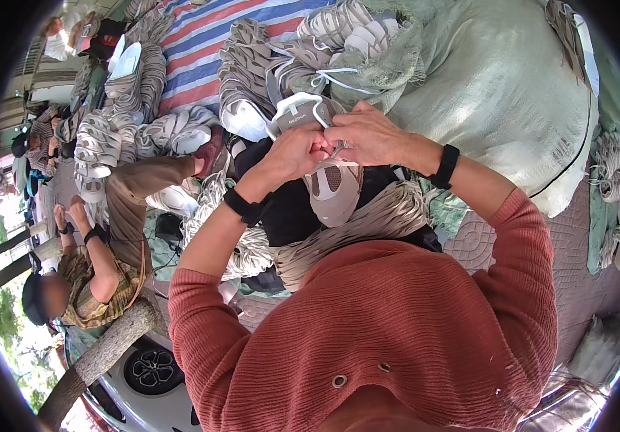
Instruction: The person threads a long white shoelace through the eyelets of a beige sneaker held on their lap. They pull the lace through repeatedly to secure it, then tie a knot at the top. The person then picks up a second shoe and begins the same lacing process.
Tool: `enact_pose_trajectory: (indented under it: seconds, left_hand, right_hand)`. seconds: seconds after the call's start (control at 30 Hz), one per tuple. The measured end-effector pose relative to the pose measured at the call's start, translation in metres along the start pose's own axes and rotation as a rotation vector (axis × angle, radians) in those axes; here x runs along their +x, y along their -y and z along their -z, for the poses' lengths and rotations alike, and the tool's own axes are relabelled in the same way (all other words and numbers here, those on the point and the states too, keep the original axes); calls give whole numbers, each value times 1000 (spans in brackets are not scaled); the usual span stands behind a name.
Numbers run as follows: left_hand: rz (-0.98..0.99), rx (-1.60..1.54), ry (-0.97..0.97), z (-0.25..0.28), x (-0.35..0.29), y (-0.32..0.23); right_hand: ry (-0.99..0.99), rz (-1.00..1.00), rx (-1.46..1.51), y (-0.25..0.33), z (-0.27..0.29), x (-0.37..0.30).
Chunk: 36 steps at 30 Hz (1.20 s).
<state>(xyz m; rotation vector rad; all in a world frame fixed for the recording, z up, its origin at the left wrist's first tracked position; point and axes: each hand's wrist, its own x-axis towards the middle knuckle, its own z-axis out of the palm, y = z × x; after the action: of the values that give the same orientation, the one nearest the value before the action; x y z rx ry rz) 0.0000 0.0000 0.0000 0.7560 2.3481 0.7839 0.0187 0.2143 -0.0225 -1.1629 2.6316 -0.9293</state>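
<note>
A grey-beige shoe upper (pixel 335 196) lies over my lap, toe toward me, its pale-edged tongue and collar standing up beyond my hands. My left hand (pixel 294 153) is closed on its left side, thumb and fingers pinched near the lacing area. From the other side my right hand (pixel 369 137) pinches the upper at nearly the same spot, and the fingertips of both hands almost meet. Whether a lace end is between the fingers is too small to tell. Across my lap, below the toe, lies a thick bundle of beige laces (pixel 353 229).
Stacks of similar uppers (pixel 246 68) lie ahead on a striped sheet (pixel 198 47). A big pale woven sack (pixel 497 93) bulges at the right. Whiter laces (pixel 243 252) hang left of my lap. At the left sits another person (pixel 105 277), hands raised, beside a tree trunk (pixel 105 353).
</note>
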Motion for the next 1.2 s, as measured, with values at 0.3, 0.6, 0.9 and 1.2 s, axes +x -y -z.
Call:
enact_pose_trajectory:
  seconds: [0.3,0.6,0.9,1.2]
  left_hand:
    - [-197,405,-314,16,-4,1]
    - [687,1207,-1265,383,-301,232]
    - [1212,1686,-1322,518,-575,121]
    - [189,404,-1140,187,-153,71]
  right_hand:
    - [61,62,148,-5,2,3]
    - [203,69,114,0,20,8]
    - [144,52,192,-17,17,-2]
    - [97,-58,123,-6,12,4]
